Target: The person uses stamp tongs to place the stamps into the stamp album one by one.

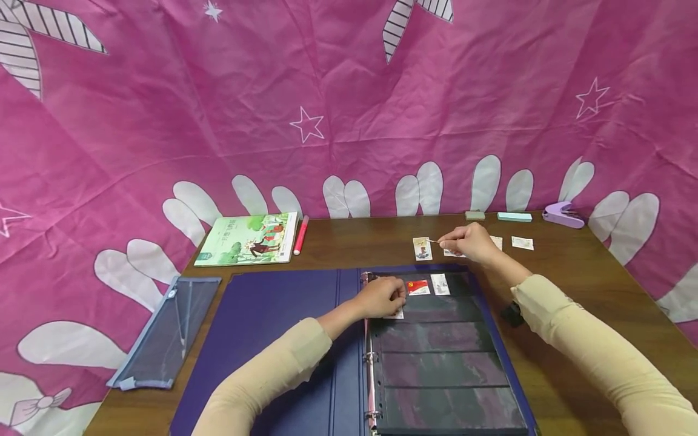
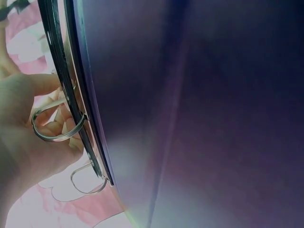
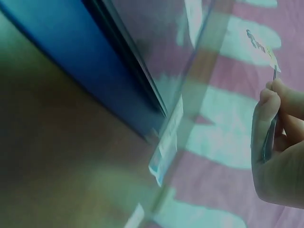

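Note:
My right hand point(image 1: 470, 243) pinches metal tweezers point(image 3: 270, 135) between thumb and fingers. At their tip is a small picture stamp point(image 3: 261, 47), raised in the right wrist view; in the head view this stamp point(image 1: 422, 249) is just beyond the album's far edge. My left hand point(image 1: 383, 297) rests with loosely bent fingers on the top left of the black stock page point(image 1: 444, 369), beside the binder rings point(image 2: 57, 137). A stamp point(image 1: 398, 314) shows partly from beneath it. To its right, a red stamp point(image 1: 418, 287) and a pale stamp point(image 1: 440, 284) sit in the top row.
More stamps point(image 1: 522, 243) lie behind the album, some partly hidden by my right hand. The blue cover point(image 1: 278, 339) spreads leftward. Around it are a mesh pouch point(image 1: 163, 333), a picture book point(image 1: 248, 239), a red marker point(image 1: 301, 235), and a purple stapler point(image 1: 563, 214). A black object point(image 1: 511, 314) lies under my right forearm.

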A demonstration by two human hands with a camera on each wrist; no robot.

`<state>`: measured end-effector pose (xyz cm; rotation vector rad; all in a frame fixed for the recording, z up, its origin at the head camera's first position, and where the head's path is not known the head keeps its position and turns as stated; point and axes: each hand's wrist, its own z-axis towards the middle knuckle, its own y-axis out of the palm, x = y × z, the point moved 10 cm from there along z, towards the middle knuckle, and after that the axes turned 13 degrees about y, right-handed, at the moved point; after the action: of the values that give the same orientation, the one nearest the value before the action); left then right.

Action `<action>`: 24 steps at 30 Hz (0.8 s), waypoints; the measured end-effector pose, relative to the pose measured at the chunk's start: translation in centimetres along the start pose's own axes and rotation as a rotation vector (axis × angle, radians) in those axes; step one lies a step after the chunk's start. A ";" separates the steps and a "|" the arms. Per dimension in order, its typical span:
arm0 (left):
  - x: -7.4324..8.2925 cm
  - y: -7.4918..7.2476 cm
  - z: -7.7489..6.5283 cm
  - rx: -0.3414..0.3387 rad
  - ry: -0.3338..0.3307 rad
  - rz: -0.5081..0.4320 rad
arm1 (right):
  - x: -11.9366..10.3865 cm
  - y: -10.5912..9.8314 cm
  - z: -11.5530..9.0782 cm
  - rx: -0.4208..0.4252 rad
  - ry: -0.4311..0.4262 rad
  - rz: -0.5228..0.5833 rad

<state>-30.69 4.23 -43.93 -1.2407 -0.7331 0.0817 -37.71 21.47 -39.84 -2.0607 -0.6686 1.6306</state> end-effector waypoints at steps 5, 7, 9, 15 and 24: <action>0.0 -0.3 -0.1 0.015 -0.012 -0.054 | 0.9 2.9 -1.6 -0.113 0.021 0.041; -0.2 -0.3 -0.1 0.015 -0.028 -0.077 | 1.5 3.9 -2.1 -0.147 0.046 0.050; -0.3 -0.3 -0.2 0.018 -0.044 -0.095 | 1.9 4.6 -2.5 -0.169 0.056 0.048; -0.4 -0.3 -0.2 0.022 -0.061 -0.127 | 2.6 6.0 -3.5 -0.211 0.067 0.044; -0.1 -0.5 -0.2 0.019 -0.039 -0.095 | 3.1 6.8 -4.4 -0.239 0.084 -0.020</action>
<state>-30.82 3.89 -43.50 -1.1875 -0.8222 0.0344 -32.09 17.78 -45.37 -2.2663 -0.8886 1.5060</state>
